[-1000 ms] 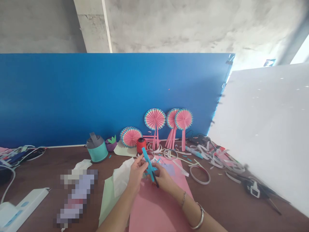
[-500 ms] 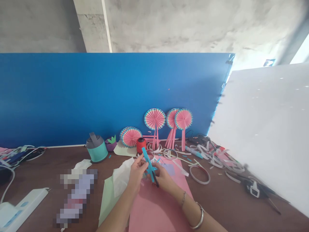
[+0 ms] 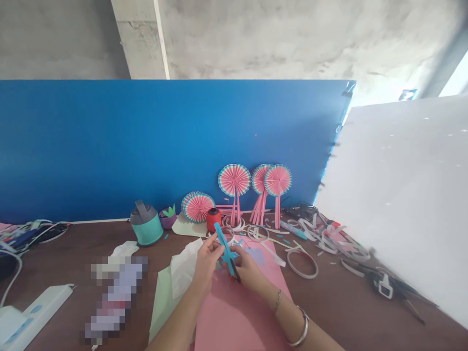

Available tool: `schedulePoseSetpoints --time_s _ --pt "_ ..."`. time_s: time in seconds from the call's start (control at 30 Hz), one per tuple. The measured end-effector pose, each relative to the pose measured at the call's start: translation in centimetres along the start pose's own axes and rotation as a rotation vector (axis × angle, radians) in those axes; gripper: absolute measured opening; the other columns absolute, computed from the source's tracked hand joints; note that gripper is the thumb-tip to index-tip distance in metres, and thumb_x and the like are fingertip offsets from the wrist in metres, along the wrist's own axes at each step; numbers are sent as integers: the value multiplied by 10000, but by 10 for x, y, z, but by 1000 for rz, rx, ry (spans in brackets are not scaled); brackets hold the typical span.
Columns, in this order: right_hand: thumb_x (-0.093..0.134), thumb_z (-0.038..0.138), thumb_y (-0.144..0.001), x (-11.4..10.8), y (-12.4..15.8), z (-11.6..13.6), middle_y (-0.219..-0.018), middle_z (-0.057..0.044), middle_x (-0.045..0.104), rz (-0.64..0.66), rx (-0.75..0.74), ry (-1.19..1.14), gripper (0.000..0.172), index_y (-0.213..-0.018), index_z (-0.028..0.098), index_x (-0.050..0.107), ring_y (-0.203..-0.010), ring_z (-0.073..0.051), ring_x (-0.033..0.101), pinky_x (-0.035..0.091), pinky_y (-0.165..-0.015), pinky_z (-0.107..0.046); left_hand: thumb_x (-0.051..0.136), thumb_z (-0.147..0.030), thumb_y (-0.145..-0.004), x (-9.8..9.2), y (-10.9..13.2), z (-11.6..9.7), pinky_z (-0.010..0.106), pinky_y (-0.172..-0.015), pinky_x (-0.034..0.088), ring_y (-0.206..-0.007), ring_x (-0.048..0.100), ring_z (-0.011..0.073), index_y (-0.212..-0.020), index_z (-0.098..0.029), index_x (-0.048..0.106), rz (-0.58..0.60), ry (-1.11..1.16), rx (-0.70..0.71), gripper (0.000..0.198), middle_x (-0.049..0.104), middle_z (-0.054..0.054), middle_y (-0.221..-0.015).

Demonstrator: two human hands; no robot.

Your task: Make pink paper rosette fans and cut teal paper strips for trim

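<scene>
My left hand [image 3: 208, 257] pinches a folded blue paper strip [image 3: 221, 235], which is held tilted above a pink paper sheet [image 3: 239, 317]. Close beside it, my right hand [image 3: 248, 268] is closed around what looks like a pair of scissors with black handles [image 3: 234, 271]; their blades are mostly hidden by the paper and fingers. Small blue paper pieces [image 3: 229, 255] show between the two hands. Beneath my left forearm lie white paper [image 3: 185, 265] and a pale green sheet [image 3: 163, 297].
Pink pleated paper rosettes [image 3: 234, 180] lean on the blue partition [image 3: 127, 141]. A red container [image 3: 214, 220], a teal pot [image 3: 146, 229] and tape rolls [image 3: 302, 263] stand or lie around. Paper scraps clutter the right; a power strip [image 3: 44, 312] lies at left.
Both hands stay almost in place, with the blue strip still held between them. The fingers of my right hand shift very slightly.
</scene>
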State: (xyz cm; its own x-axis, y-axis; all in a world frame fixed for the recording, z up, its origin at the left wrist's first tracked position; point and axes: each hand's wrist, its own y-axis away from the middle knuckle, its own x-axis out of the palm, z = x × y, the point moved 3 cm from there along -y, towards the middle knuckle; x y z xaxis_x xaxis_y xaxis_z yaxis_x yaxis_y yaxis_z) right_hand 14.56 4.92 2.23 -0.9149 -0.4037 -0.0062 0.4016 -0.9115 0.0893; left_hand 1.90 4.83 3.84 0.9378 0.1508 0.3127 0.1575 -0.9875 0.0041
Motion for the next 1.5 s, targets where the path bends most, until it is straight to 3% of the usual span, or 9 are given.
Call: schedulePoseSetpoints --time_s 0.83,1.03,1.2,1.5 --pt "772 501 -562 0 4 14 -533 75 537 -52 25 34 496 -886 248 495 -402 -113 453 339 -411 -237 762 -369 -646 -1 -2 1 228 -559 430 -587 525 108 -1111 -176 690 27 -9 5 509 597 -17 -698" --pt "760 456 -587 1 5 10 -527 75 548 -37 42 52 454 -890 255 488 -415 -127 486 366 -433 -248 731 -523 -668 -9 -6 -1 251 -591 459 -638 568 133 -1087 -162 694 -83 -12 45 554 658 30 -794" --pt "740 358 -602 1 5 7 -482 87 516 -12 53 101 418 -943 247 525 -409 -126 472 346 -433 -240 783 -432 -617 -14 -8 -3 249 -596 454 -648 568 128 -1150 -157 660 -134 74 95 612 645 16 -778" --pt "763 398 -599 2 3 4 -505 89 489 -3 31 77 428 -932 244 543 -405 -110 440 337 -427 -240 777 -348 -612 -9 -7 -1 244 -565 417 -575 523 107 -1175 -146 650 -41 95 84 611 617 -9 -699"
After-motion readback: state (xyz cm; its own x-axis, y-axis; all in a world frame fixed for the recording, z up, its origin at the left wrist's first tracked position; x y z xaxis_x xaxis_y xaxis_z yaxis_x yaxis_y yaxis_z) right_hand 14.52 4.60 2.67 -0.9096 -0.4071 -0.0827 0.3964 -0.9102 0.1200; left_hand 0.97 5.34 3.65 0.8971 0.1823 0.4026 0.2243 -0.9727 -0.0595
